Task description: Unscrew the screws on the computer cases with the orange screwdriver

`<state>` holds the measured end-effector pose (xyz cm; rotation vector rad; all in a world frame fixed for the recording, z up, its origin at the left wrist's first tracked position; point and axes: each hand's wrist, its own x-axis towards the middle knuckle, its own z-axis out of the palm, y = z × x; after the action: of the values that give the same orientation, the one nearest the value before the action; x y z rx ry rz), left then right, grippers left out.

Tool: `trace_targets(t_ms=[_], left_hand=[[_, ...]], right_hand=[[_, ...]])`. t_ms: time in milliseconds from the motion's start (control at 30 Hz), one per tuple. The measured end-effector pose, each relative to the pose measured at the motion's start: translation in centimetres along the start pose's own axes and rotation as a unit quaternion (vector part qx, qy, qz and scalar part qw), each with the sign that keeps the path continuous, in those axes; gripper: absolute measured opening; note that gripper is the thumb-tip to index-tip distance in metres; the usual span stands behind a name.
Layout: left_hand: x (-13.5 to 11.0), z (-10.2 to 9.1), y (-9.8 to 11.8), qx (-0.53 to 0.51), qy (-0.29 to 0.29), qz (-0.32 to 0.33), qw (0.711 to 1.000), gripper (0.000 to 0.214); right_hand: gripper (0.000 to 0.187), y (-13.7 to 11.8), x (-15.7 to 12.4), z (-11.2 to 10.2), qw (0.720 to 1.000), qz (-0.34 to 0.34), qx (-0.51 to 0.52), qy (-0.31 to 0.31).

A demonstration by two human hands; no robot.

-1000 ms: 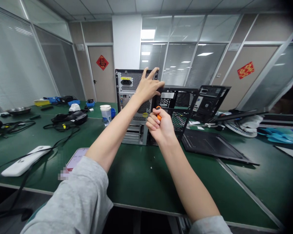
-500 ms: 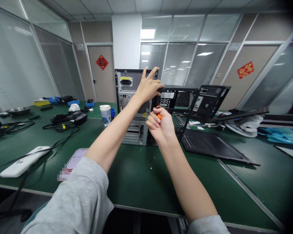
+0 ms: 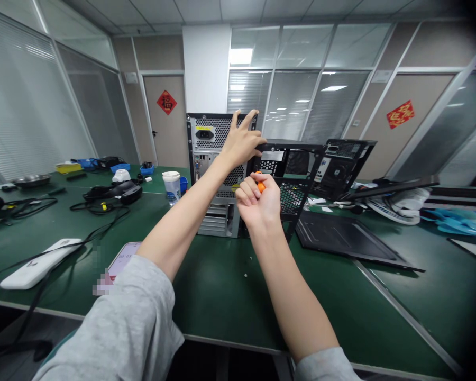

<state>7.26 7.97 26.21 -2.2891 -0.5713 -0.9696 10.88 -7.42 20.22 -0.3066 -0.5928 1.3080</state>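
Observation:
A desktop computer case [image 3: 218,177] stands upright on the green table, its rear face with the power socket toward me. My left hand [image 3: 240,143] rests with spread fingers against its upper right part, fingertips at the top and right edges. Just below, my right hand [image 3: 259,198] is closed around an orange-handled screwdriver [image 3: 261,186]. The screwdriver points away from me toward the case's right rear edge; its tip is hidden. To the right, a black perforated frame [image 3: 291,196] adjoins the case.
A flat black panel [image 3: 353,238] lies at right, before another black computer case [image 3: 335,169]. A cup [image 3: 172,188] stands left of the open case. A phone [image 3: 122,259], a white power bank [image 3: 39,263] and black cables [image 3: 99,233] lie at left.
My right hand has shifted very slightly left and its wrist has turned a little around the screwdriver. My left hand stays where it was on the case.

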Motion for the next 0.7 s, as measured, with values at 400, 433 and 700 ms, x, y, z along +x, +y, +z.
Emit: trace_targets(t_ms=[400, 433, 700], left_hand=[[0.03, 0.29, -0.08, 0.015, 0.001, 0.007, 1.0, 0.025], [0.04, 0.28, -0.08, 0.016, 0.002, 0.007, 1.0, 0.025], [-0.01, 0.02, 0.1, 0.034, 0.0, 0.008, 0.999, 0.025]], right_hand=[[0.031, 0.58, 0.37, -0.71, 0.993, -0.024, 0.115, -0.018], [0.031, 0.67, 0.38, -0.76, 0.993, -0.029, 0.115, -0.018], [0.031, 1.0, 0.41, -0.67, 0.989, -0.048, 0.143, -0.003]])
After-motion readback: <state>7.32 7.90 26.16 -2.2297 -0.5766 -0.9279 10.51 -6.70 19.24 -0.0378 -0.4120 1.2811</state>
